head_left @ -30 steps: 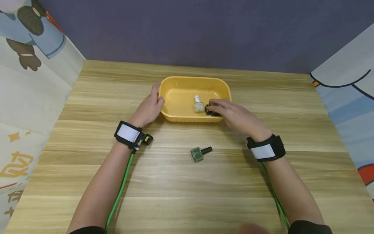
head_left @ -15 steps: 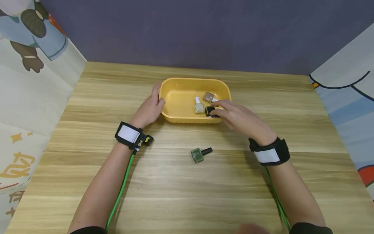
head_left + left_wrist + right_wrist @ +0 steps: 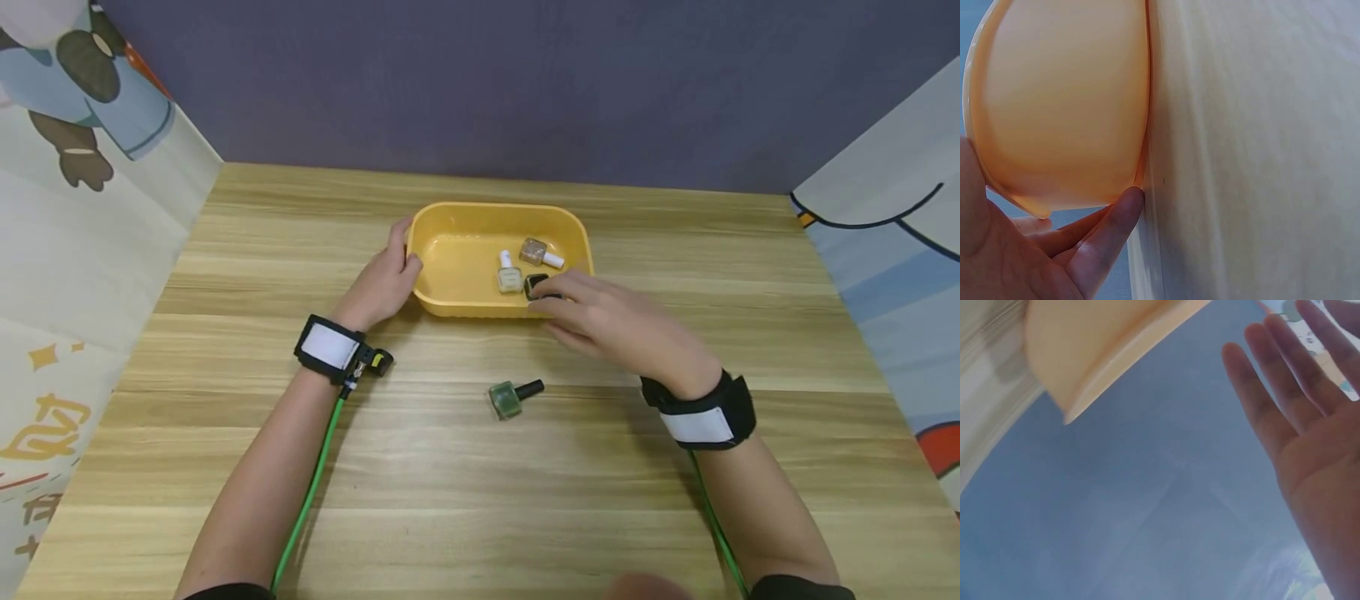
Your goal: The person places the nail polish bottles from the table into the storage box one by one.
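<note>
My left hand (image 3: 381, 279) grips the left end of a yellow plastic tub (image 3: 457, 302), its fingers and thumb against the end wall in the left wrist view. Inside the tub lie a cream nail polish bottle (image 3: 510, 279) with a white cap, a brownish glittery nail polish bottle (image 3: 533, 252) with a white cap, and a dark nail polish bottle (image 3: 534, 286), partly hidden by fingers. Over the tub's near right corner hovers my right hand (image 3: 626, 325); the right wrist view shows its fingers fairly straight, holding nothing. A green nail polish bottle (image 3: 506, 401) with a black cap lies on its side nearer me.
Everything stands on a wood-grain table (image 3: 450, 517). A dark blue-grey panel (image 3: 487, 92) rises behind its far edge, with printed panels (image 3: 885, 250) at the sides. Green cables (image 3: 318, 475) run from the wrist straps along both forearms.
My right hand has drawn back towards me and to the right, off the bottles. The glittery bottle, hidden one second ago, now shows in the tub. My left hand stays on the tub.
</note>
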Available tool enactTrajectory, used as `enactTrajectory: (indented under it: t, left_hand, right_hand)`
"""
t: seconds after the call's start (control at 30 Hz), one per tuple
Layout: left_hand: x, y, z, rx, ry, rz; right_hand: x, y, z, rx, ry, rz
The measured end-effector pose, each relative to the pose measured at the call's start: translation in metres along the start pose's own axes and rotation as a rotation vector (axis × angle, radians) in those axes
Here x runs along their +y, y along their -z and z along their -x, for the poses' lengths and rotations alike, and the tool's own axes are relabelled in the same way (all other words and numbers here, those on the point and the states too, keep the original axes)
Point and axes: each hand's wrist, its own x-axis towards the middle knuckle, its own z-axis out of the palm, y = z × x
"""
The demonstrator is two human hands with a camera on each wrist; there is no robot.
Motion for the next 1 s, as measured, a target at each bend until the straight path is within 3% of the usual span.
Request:
enactTrajectory:
  t: [0.3, 0.67, 1.0]
  left_hand:
    - [0.0, 0.0, 0.0, -0.002, 0.003, 0.003]
    - [-0.001, -0.001, 0.0, -0.002, -0.002, 0.003]
    - [0.0, 0.0, 0.0, 0.013, -0.019, -0.013]
  right_hand:
    - [-0.013, 0.002, -0.002, -0.032, 0.032, 0.007]
    - [-0.023, -0.006, -0.005, -0.143, 0.031, -0.119]
    - [-0.028, -0.016, -0.008, -0.236, 0.033, -0.154]
